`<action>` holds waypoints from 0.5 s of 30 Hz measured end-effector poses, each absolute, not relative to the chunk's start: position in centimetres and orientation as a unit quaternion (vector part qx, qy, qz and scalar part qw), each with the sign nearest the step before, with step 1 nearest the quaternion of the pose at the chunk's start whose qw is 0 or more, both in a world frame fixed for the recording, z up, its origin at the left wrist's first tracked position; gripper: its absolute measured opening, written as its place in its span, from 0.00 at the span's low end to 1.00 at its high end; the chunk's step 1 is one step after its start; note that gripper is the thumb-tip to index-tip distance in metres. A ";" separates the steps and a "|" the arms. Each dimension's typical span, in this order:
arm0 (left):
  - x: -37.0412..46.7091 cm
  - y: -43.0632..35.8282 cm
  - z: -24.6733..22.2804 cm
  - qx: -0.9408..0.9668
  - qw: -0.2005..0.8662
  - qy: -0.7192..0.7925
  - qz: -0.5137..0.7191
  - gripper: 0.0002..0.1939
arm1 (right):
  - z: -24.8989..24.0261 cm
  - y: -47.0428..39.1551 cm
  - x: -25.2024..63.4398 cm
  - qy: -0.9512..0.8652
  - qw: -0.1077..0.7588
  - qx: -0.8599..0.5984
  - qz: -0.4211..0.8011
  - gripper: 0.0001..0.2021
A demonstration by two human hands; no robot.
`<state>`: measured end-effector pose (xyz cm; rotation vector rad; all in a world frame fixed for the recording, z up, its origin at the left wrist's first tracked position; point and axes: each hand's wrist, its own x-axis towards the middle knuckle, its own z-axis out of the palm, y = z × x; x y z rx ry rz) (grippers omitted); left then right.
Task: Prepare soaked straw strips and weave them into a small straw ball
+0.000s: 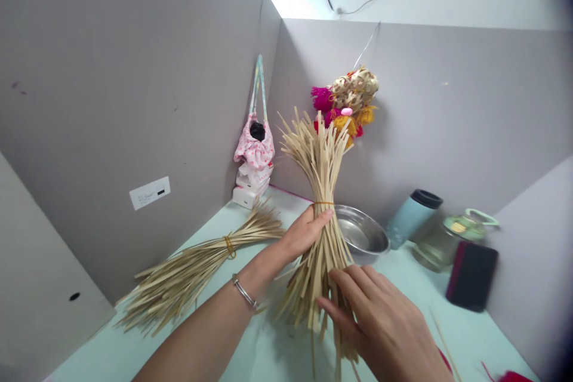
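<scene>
While both hands [308,230] [380,310] touch one tied bundle [323,176], another [179,280] lies nearby.

I wear a slim, shiny, silver-coloured bangle [244,291] around my left wrist, between my bare left hand [307,231] and bare forearm [201,328]. My right hand [380,304] is bare too, its fingers slender and tapering.

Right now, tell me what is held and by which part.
A tied bundle of straw: the left hand holds its middle, just below the band. The right hand is at its lower strips, grip unclear.
</scene>
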<state>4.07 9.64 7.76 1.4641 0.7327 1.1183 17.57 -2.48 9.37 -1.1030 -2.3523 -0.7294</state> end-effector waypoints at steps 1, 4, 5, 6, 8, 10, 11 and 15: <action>4.0 9.6 7.8 0.617 0.549 0.312 0.470 0.23 | 9.4 -2.5 17.5 -0.849 0.221 -0.405 -0.259 0.15; 4.0 9.5 7.9 0.621 0.550 0.313 0.463 0.23 | 9.4 -2.8 17.2 -0.845 0.234 -0.419 -0.237 0.12; 4.1 9.5 8.0 0.624 0.549 0.311 0.461 0.23 | 9.4 -2.9 17.0 -0.845 0.238 -0.420 -0.231 0.11; 4.1 9.4 8.0 0.629 0.545 0.311 0.459 0.24 | 9.3 -2.9 16.8 -0.845 0.239 -0.420 -0.228 0.11; 4.1 9.1 8.1 0.638 0.536 0.318 0.451 0.24 | 9.1 -2.8 16.4 -0.844 0.238 -0.419 -0.234 0.12; 4.2 8.9 8.2 0.648 0.524 0.334 0.441 0.25 | 8.7 -2.6 16.1 -0.831 0.239 -0.430 -0.260 0.15; 4.2 8.7 8.3 0.652 0.518 0.343 0.435 0.26 | 8.5 -2.5 15.9 -0.822 0.242 -0.436 -0.275 0.16; 4.3 8.3 8.5 0.670 0.494 0.361 0.421 0.26 | 7.7 -2.1 15.8 -0.799 0.245 -0.464 -0.294 0.18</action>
